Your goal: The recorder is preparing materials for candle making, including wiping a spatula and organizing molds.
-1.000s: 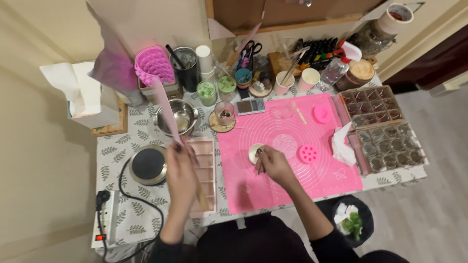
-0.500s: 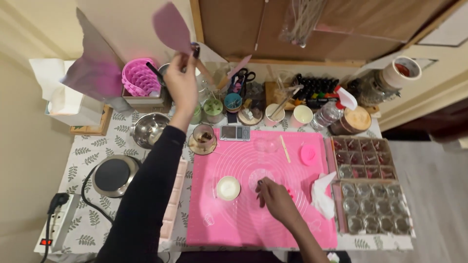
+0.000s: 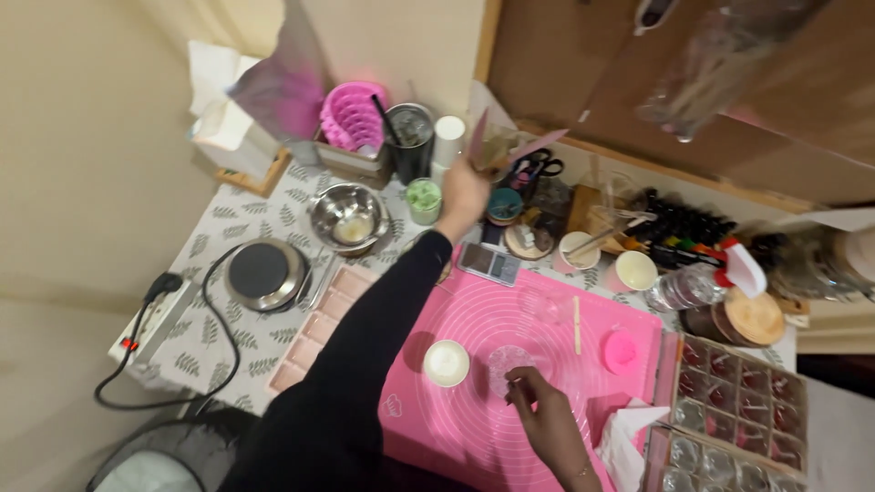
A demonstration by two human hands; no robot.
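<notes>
My left hand (image 3: 463,193) reaches to the back of the table among the jars and is closed on a thin mauve-pink flat tool (image 3: 481,138) that points up. Its black sleeve crosses the pink silicone mat (image 3: 474,437). My right hand (image 3: 547,424) rests low on the mat, its fingertips pinched at the near edge of a clear round piece (image 3: 507,358). A white round cup (image 3: 447,363) sits just left of that piece. On the mat's right side lie a small pink round mould (image 3: 620,351) and a wooden stick (image 3: 576,323).
On the patterned cloth at left stand a steel bowl (image 3: 346,217), a hot plate (image 3: 260,271) with its cable, a power strip (image 3: 150,319) and a long pink tray mould (image 3: 314,328). A small scale (image 3: 488,262), cups and jars crowd the back. Clear compartment trays (image 3: 738,392) and a tissue (image 3: 629,437) sit at right.
My left hand has come down from holding the mauve tool high and now sits among the jars at the back. My right hand has slipped toward the near edge of the clear piece.
</notes>
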